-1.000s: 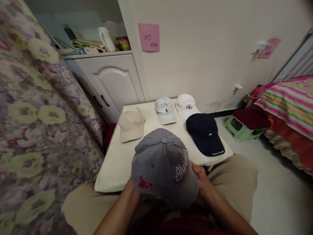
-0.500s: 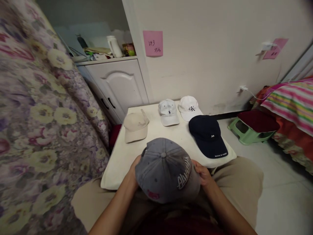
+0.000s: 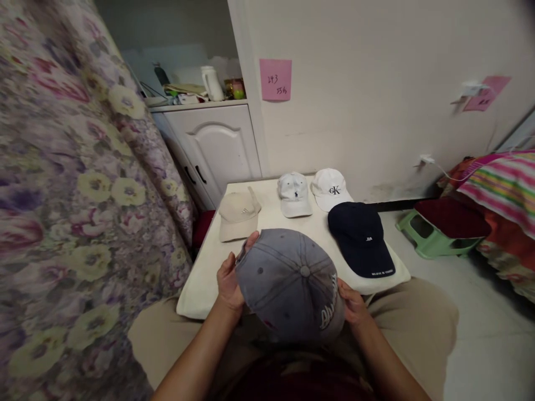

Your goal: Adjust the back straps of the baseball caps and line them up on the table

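Observation:
A grey baseball cap (image 3: 288,278) with white raised lettering is held over my lap at the near edge of the table. My left hand (image 3: 232,281) grips its back left rim, with thumb and fingertips showing. On the cap's right side, by the lettering, my right hand (image 3: 350,301) has its fingers closed; the cap hides part of them. Beyond it on the table lie a beige cap (image 3: 238,217), a pale cap with a small dark emblem (image 3: 295,195), a white cap with dark letters (image 3: 331,189) and a navy cap (image 3: 360,236).
The caps rest on a cream-covered table (image 3: 200,295) against the wall. A floral curtain (image 3: 96,223) hangs at the left, beside a white cabinet (image 3: 221,139). At the right, a green stool (image 3: 438,236) stands near a bed with striped bedding (image 3: 501,184).
The grey cap has turned in my hands, its lettering moving further to the right and down. My left hand now shows more, fingers and thumb at the rim. The view has shifted slightly left.

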Demonstrator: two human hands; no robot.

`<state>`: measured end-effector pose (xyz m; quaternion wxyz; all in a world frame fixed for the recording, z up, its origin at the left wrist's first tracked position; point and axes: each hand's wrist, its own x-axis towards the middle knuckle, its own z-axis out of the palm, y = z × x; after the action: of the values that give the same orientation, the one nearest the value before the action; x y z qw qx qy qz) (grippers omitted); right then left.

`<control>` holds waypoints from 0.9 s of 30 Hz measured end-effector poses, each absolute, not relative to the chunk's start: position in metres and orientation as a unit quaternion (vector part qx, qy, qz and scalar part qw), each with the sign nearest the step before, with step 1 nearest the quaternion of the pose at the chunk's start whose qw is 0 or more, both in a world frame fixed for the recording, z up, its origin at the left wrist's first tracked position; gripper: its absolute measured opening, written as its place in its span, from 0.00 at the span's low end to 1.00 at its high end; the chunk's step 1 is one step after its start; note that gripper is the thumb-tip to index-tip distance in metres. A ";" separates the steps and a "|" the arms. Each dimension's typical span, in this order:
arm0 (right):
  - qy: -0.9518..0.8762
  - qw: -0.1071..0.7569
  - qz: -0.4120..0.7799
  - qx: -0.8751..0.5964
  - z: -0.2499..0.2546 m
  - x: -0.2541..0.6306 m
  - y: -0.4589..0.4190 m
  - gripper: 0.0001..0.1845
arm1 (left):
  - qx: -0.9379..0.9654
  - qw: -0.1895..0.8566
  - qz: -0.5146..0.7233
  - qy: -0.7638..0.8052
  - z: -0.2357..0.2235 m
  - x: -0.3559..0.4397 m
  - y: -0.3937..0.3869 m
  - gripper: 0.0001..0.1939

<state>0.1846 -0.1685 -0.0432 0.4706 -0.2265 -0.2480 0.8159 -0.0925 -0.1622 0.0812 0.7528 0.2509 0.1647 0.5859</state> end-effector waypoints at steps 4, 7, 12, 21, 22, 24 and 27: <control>-0.238 0.486 0.806 -0.241 -0.043 0.185 -0.168 0.24 | 0.241 0.759 0.573 0.195 0.090 -0.086 -0.148 0.24; -0.224 0.499 0.804 -0.233 -0.042 0.186 -0.167 0.25 | 0.213 0.771 0.550 0.240 0.094 -0.084 -0.129 0.16; -0.185 0.538 0.788 -0.237 -0.040 0.181 -0.166 0.21 | 0.200 0.795 0.502 0.277 0.094 -0.081 -0.093 0.15; -0.075 0.619 0.738 -0.258 -0.056 0.176 -0.168 0.15 | 0.250 0.824 0.381 0.336 0.078 -0.068 -0.012 0.16; -0.062 0.622 0.735 -0.263 -0.058 0.176 -0.167 0.16 | 0.257 0.824 0.370 0.343 0.075 -0.066 -0.001 0.15; -0.040 0.625 0.731 -0.271 -0.061 0.175 -0.165 0.17 | 0.274 0.822 0.352 0.356 0.068 -0.061 0.020 0.13; -0.017 0.629 0.723 -0.284 -0.062 0.172 -0.159 0.18 | 0.306 0.811 0.328 0.376 0.060 -0.055 0.051 0.11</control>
<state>0.1721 -0.1591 -0.0616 0.6292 -0.2840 -0.0172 0.7233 -0.0546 0.0513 0.0598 0.8105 0.3058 0.3764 0.3283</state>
